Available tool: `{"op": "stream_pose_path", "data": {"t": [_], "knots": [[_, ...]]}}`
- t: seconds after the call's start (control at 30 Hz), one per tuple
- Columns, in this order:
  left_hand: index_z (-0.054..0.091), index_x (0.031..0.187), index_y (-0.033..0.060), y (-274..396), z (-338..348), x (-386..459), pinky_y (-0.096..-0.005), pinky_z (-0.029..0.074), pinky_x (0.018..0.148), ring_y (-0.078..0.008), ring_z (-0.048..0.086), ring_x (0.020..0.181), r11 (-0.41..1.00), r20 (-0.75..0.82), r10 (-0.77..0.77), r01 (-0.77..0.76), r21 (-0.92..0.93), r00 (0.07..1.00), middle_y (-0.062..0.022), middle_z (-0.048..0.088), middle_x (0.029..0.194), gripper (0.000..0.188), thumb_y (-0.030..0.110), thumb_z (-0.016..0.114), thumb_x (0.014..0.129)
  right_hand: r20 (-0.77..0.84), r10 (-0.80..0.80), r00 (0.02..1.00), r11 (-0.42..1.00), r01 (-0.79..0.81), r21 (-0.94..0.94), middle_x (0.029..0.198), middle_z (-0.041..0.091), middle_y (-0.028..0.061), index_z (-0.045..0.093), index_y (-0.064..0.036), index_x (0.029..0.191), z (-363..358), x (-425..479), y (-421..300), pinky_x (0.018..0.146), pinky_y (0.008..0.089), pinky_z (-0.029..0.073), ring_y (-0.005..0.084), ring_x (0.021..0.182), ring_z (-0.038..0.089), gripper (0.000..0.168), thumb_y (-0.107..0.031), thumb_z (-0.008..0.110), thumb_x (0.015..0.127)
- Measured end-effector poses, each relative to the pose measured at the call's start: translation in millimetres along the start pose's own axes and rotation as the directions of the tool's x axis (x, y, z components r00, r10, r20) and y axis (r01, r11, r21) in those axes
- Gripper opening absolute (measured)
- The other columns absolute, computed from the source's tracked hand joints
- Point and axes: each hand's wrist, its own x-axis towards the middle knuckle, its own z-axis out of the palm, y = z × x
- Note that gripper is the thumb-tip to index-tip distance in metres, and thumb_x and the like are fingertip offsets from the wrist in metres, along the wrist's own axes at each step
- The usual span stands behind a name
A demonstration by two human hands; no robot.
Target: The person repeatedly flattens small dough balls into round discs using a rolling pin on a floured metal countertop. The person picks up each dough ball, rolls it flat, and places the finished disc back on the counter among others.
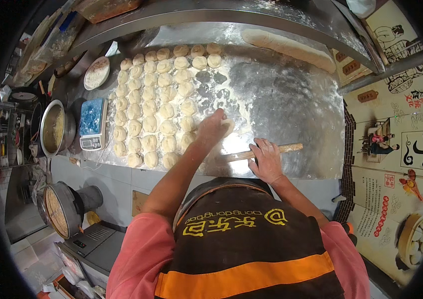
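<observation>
My left hand (212,127) holds the edge of a small flattened round of dough (228,127) on the floured steel worktop (290,112). Nearer the front edge, my right hand (266,159) rests over a wooden rolling pin (290,148), its fingers bent across it. The pin lies roughly along the table edge, its left end tilted slightly toward my body. Left of my hands, several dough pieces (167,111) sit in rows on flour. A long roll of dough (288,48) lies at the back right.
A blue-topped digital scale (92,123), a metal bowl (52,129) and a white bowl of flour (97,73) stand at the left. A steel shelf (211,17) runs above the back of the worktop. A printed wall panel (394,149) is at the right.
</observation>
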Motion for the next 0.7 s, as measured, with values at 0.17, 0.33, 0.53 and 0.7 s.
{"op": "stream_pose_path", "data": {"t": [0.17, 0.33, 0.53, 0.7], "knots": [[0.057, 0.115, 0.0068, -25, 45, -5, -0.0432, 0.050, 0.079, -0.0379, 0.064, 0.089, 0.940, -0.163, 0.158, -0.199, -0.278, 0.974, -0.0200, 0.066, 0.098, 0.036, 0.016, 0.062, 0.080, 0.016, 0.121, 0.992, 0.988, -0.119, -0.103, 0.133, 0.045, 0.0187, 0.054, -0.003, 0.123, 4, 38, 1, 0.102, 0.0502, 0.031, 0.0361, 0.125, 0.041, 0.050, -0.036, 0.060, 0.086], [0.059, 0.114, 0.0048, -15, 41, 1, -0.0437, 0.050, 0.078, -0.0395, 0.064, 0.087, 0.960, -0.132, 0.139, -0.166, -0.225, 0.981, -0.0214, 0.067, 0.093, 0.037, 0.019, 0.061, 0.080, -0.103, 0.177, 0.979, 0.980, -0.185, -0.076, 0.135, 0.044, 0.0194, 0.053, -0.003, 0.125, 15, 95, 20, 0.102, 0.0511, 0.030, 0.0357, 0.125, 0.041, 0.049, -0.035, 0.058, 0.088], [0.062, 0.101, 0.0014, -19, 49, -1, -0.0380, 0.049, 0.075, -0.0321, 0.064, 0.084, 0.899, -0.033, 0.005, -0.019, -0.437, 0.999, -0.0187, 0.067, 0.089, 0.025, 0.013, 0.058, 0.079, 0.062, 0.099, 0.993, 0.984, -0.088, -0.157, 0.135, 0.045, 0.0188, 0.055, -0.007, 0.124, 0, 24, -3, 0.100, 0.0530, 0.031, 0.0371, 0.123, 0.041, 0.048, -0.034, 0.061, 0.085], [0.062, 0.105, 0.0029, -8, 48, -11, -0.0382, 0.049, 0.078, -0.0327, 0.064, 0.088, 0.931, -0.089, -0.072, 0.035, -0.364, 0.993, -0.0207, 0.067, 0.095, 0.028, 0.011, 0.054, 0.079, -0.004, 0.131, 0.991, 0.963, -0.128, -0.238, 0.136, 0.044, 0.0188, 0.056, -0.009, 0.124, 11, 27, -4, 0.097, 0.0573, 0.031, 0.0407, 0.119, 0.042, 0.050, -0.036, 0.062, 0.083]]}}
